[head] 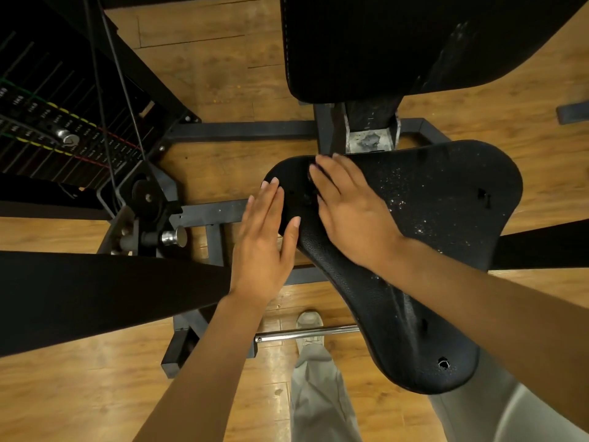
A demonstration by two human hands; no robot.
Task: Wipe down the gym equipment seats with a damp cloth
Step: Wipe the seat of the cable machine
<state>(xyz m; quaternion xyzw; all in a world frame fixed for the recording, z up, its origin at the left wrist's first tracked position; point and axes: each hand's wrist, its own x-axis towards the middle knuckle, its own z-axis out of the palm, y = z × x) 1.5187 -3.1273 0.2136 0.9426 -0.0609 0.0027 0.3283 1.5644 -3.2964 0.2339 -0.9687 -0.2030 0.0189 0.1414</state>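
Nearest the camera, light grey trousers (322,387) and a pale shoe (309,320) stand on the wood-plank floor (79,393). A chrome bar (306,334) crosses just above the shoe, fixed at its left end to the black machine frame (204,215).

Both bare forearms reach up to the black padded seat (430,218), which sits right of centre, between the trousers and the back pad. The seat is a broad lobed shape with a pebbled, leather-like cover. White specks are scattered across its middle and right side. Small tears or holes show near its right edge and near its lowest lobe.

The left hand (264,247) lies flat with fingers straight and close together. Its fingertips and thumb rest on the seat's left edge. It holds nothing.

The right hand (347,215) lies palm-down on the seat's left portion, fingers extended toward the far rim. Something dark shows under its fingertips; whether that is a cloth cannot be told.

Beyond the seat, an upright post with scuffed grey metal (369,135) rises to the large black back pad (414,43).

At far left stands the weight stack (57,122) with a metal selector pin (65,137) and cables (105,90). The plates carry rows of small white markings, too blurred to read. No brand is legible.
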